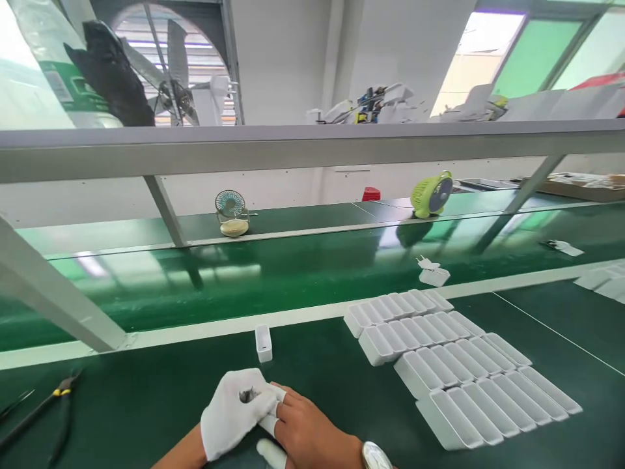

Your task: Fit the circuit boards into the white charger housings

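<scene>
My left hand (237,412), in a white glove, is curled closed near the front of the dark green bench. Small grey, metallic-looking pieces (248,395) show in the hollow of its grip; their kind cannot be made out. My right hand (312,426) wears white finger covers and a wristwatch. Its fingers are bent together against the left fingertips, and whatever they pinch is hidden. Just beyond both hands, one narrow white plastic housing (263,345) stands apart on the bench. Several rows of open white plastic housings (469,371) lie side by side to the right.
Black-handled pliers (63,394) lie at the left. A green conveyor belt (312,260) runs behind the bench, carrying a white plug adapter (433,273). A metal shelf frame (312,153) spans above it. Beyond are a green fan (431,195) and a smaller fan (230,205).
</scene>
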The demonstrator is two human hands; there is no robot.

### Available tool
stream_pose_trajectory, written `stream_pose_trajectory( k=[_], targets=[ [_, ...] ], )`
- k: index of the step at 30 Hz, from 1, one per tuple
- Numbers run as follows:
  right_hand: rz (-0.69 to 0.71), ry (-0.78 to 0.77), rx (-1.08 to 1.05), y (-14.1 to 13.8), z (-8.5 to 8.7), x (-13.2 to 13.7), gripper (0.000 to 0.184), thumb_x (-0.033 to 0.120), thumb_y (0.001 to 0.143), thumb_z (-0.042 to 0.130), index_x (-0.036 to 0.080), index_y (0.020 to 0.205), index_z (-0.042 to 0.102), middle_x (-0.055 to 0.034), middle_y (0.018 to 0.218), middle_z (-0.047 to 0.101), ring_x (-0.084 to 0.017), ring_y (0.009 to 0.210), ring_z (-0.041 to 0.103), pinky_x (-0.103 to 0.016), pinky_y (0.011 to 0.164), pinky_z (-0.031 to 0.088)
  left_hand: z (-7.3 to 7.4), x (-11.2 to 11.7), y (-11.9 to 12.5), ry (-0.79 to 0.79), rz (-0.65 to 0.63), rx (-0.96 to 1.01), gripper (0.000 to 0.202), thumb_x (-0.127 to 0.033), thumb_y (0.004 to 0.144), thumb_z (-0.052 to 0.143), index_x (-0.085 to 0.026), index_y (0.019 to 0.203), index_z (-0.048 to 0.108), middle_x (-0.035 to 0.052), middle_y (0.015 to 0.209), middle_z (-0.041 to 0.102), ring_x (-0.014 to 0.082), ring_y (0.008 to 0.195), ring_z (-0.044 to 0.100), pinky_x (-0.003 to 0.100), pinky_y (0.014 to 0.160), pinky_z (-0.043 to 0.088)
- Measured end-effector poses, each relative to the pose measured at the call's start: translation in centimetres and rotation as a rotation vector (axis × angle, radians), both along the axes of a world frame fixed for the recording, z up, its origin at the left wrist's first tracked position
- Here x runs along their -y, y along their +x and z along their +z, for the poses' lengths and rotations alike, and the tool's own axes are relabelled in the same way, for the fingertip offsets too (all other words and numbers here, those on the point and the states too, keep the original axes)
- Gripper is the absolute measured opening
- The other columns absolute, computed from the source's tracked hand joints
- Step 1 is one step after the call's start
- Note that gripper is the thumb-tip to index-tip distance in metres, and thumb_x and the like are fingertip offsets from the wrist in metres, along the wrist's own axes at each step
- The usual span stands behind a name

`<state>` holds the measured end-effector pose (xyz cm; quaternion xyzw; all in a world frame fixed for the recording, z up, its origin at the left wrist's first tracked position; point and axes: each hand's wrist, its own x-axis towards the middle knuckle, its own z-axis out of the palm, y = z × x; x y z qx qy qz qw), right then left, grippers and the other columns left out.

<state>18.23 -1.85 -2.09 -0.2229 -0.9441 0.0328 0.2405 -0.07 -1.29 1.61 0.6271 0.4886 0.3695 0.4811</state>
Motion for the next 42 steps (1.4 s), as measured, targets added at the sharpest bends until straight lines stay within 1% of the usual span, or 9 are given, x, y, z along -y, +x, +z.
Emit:
stream_pose_trajectory(
  k=[3,5,9,12,15,19,28,35,42],
  targets=[
    [0.004,0.026,0.016,-0.1,-1.3,-0.3,0.027,0.031,0.097,0.054,0.019,0.078,0.070,-0.0081,0.075,0.071,-0.023,0.087,0.069,-0.043,0.108,0.049,0.4,-1.2,-1.0,-0.253,-0.231,0.276,0.060,-0.070,0.081,0.059,-0.014,0.059,0.059,0.0024,0.045,0.054,0.0064,0.031,0.035,0.020,0.032,0.024],
    [0.006,0.041,0.004,-0.2,-2.2,-0.6,0.028,0.031,0.097,0.055,0.020,0.076,0.070,-0.0071,0.073,0.070,-0.023,0.087,0.070,-0.043,0.108,0.050,0.8,-1.6,-1.6,-0.342,-0.403,0.398,0.066,-0.076,0.078,0.057,-0.012,0.062,0.064,0.0057,0.047,0.058,0.0075,0.028,0.036,0.020,0.029,0.023],
    [-0.027,0.010,-0.017,-0.3,-3.4,-0.9,0.029,0.019,0.097,0.055,0.023,0.073,0.070,-0.0047,0.072,0.070,-0.023,0.099,0.070,-0.040,0.110,0.050,2.0,-1.7,-2.1,-0.375,-0.569,0.316,0.051,-0.065,0.070,0.075,-0.014,0.074,0.074,0.0113,0.065,0.071,0.0183,0.049,0.061,0.026,0.042,0.046],
    [-0.036,-0.074,-0.030,-0.3,-3.7,-0.8,0.024,0.014,0.096,0.055,0.022,0.082,0.073,-0.0051,0.084,0.073,-0.022,0.115,0.066,-0.040,0.113,0.047,2.9,-1.6,-2.0,-0.374,-0.564,0.281,0.041,-0.055,0.071,0.080,-0.016,0.083,0.078,0.0122,0.077,0.075,0.0228,0.067,0.069,0.033,0.061,0.056],
    [-0.034,-0.149,-0.045,-0.2,-3.6,-0.6,0.020,0.016,0.098,0.054,0.021,0.095,0.073,-0.0055,0.102,0.075,-0.021,0.118,0.064,-0.043,0.115,0.044,3.4,-1.5,-1.8,-0.384,-0.545,0.273,0.045,-0.055,0.078,0.075,-0.011,0.087,0.078,0.0137,0.076,0.074,0.0216,0.068,0.068,0.035,0.069,0.056],
    [-0.027,-0.145,-0.045,-0.3,-3.4,-0.5,0.021,0.018,0.100,0.052,0.019,0.096,0.074,-0.0071,0.103,0.075,-0.021,0.109,0.068,-0.045,0.117,0.041,3.6,-1.4,-1.5,-0.355,-0.507,0.273,0.046,-0.054,0.078,0.076,-0.008,0.083,0.078,0.0141,0.079,0.073,0.0189,0.071,0.066,0.029,0.068,0.054],
    [-0.035,-0.083,-0.044,-0.4,-3.1,-0.6,0.025,0.017,0.100,0.050,0.016,0.090,0.073,-0.0080,0.091,0.075,-0.021,0.097,0.070,-0.045,0.115,0.042,2.8,-1.2,-1.6,-0.387,-0.505,0.320,0.045,-0.051,0.079,0.076,-0.006,0.086,0.078,0.0161,0.077,0.074,0.0193,0.061,0.068,0.030,0.063,0.055],
    [-0.030,-0.083,-0.011,-0.3,-2.8,-0.5,0.024,0.014,0.099,0.049,0.017,0.090,0.071,-0.0090,0.092,0.073,-0.021,0.099,0.069,-0.044,0.116,0.041,2.4,-0.9,-1.6,-0.382,-0.474,0.375,0.040,-0.045,0.081,0.076,-0.006,0.086,0.079,0.0173,0.077,0.076,0.0216,0.065,0.071,0.030,0.065,0.055],
    [-0.038,-0.073,-0.019,-0.3,-2.8,-0.6,0.026,0.015,0.100,0.047,0.016,0.095,0.072,-0.0098,0.093,0.074,-0.022,0.102,0.069,-0.042,0.112,0.046,1.9,-0.9,-1.7,-0.386,-0.459,0.388,0.040,-0.045,0.080,0.077,-0.006,0.089,0.080,0.0171,0.079,0.076,0.0210,0.068,0.070,0.030,0.067,0.055]
  ],
)
